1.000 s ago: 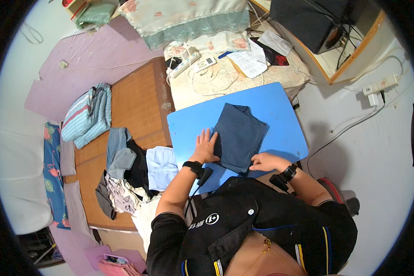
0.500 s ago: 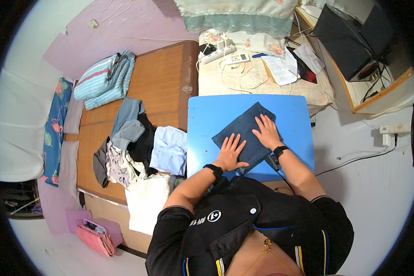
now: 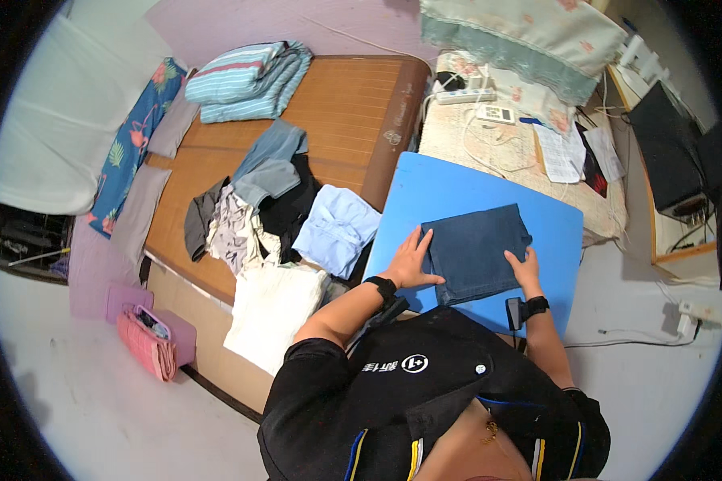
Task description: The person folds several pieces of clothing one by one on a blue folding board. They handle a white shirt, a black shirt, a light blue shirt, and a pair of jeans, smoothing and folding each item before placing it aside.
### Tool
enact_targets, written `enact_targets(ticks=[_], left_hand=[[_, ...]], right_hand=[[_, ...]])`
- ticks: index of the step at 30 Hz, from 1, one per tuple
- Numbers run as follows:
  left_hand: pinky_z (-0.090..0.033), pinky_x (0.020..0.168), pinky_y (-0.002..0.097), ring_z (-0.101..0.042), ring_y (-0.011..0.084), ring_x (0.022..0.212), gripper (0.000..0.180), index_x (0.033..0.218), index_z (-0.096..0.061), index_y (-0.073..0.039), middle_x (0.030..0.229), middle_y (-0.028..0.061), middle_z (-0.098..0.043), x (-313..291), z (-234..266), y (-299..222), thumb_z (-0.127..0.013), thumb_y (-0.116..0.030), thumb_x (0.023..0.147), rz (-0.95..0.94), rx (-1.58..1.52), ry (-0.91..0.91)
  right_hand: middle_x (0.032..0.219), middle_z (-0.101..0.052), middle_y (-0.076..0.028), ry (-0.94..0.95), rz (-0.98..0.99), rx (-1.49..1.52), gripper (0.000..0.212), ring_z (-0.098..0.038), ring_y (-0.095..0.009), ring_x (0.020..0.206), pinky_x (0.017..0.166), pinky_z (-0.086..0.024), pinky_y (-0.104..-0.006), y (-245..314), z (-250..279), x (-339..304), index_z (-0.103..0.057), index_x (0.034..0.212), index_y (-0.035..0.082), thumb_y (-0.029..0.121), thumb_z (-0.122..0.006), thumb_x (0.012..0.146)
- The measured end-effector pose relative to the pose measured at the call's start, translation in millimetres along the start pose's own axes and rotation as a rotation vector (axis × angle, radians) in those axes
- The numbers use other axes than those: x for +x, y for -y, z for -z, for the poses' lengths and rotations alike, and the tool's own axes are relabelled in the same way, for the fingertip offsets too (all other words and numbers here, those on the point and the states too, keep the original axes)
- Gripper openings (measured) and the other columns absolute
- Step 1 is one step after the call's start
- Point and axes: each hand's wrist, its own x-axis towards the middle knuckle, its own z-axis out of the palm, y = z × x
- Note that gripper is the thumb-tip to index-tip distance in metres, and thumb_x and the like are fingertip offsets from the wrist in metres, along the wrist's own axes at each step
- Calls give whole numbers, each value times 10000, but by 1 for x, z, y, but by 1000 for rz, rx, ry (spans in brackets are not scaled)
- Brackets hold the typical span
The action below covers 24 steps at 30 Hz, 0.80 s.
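Note:
A folded dark blue denim garment (image 3: 475, 250) lies flat on a blue table (image 3: 401, 180). My left hand (image 3: 411, 263) rests against its left edge, the fingers stretched out and the thumb spread along the near corner. At the right edge, my right hand (image 3: 527, 270) touches the cloth with thumb and fingers apart. Neither hand is closed round the fabric. Each wrist wears a black band, and a small dark device (image 3: 514, 314) sits by the right one.
Left of the table, a bed (image 3: 337, 88) holds a pile of loose clothes with a light blue shirt (image 3: 337, 228), white folded cloth (image 3: 274, 313) and a striped quilt (image 3: 245, 80). Behind the table, a cloth-covered surface (image 3: 457, 132) carries a power strip (image 3: 465, 96) and papers (image 3: 560, 154).
My hands have gone from lying flat on top of the denim garment to its left and right edges. The garment now sits squarer to me. The whole view has turned and shifted.

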Motion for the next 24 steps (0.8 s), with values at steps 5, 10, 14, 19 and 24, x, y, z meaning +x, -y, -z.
enact_targets(ticks=[5, 10, 14, 19, 24], left_hand=[[-259, 1009, 401, -284, 378, 1212, 1024, 1332, -158, 13, 1296, 266, -282, -20, 10, 29, -765, -358, 595, 66, -263, -159], [-383, 908, 349, -442, 282, 1077, 877, 1298, -176, 44, 1194, 228, -399, -50, 20, 67, -737, -147, 651, 267, -612, -303], [-460, 797, 349, -556, 229, 909, 475, 1136, -442, 64, 1043, 164, -543, -86, 64, 71, -659, -121, 756, 848, -1296, -470], [-462, 802, 354, -551, 254, 922, 455, 1130, -435, 93, 1074, 152, -537, -132, 67, 150, -633, -99, 769, 870, -1580, -479], [-407, 849, 423, -497, 296, 1030, 478, 1186, -396, 45, 1168, 172, -483, -137, 101, 192, -609, -113, 788, 1083, -1532, -613]], right_hand=[[962, -576, -184, 291, -267, 126, 426, -578, -242, 836, 687, -471, -317, 54, -16, -17, -513, 960, -84, 189, -719, 707], [940, -589, -172, 307, 52, 189, 347, -583, -251, 813, 697, -464, -341, 60, -88, -4, -518, 950, -89, 172, -641, 758], [914, -595, -178, 529, 133, 164, 333, -578, -259, 835, 707, -459, -338, 130, -138, -2, -526, 948, -71, 178, -635, 756], [922, -592, -201, 624, 455, -71, 321, -574, -317, 839, 733, -449, -367, 197, -229, 15, -520, 949, -76, 170, -618, 767], [998, -548, -254, 714, 468, -252, 359, -544, -364, 904, 770, -434, -410, 267, -307, 15, -495, 990, -84, 185, -608, 781]])
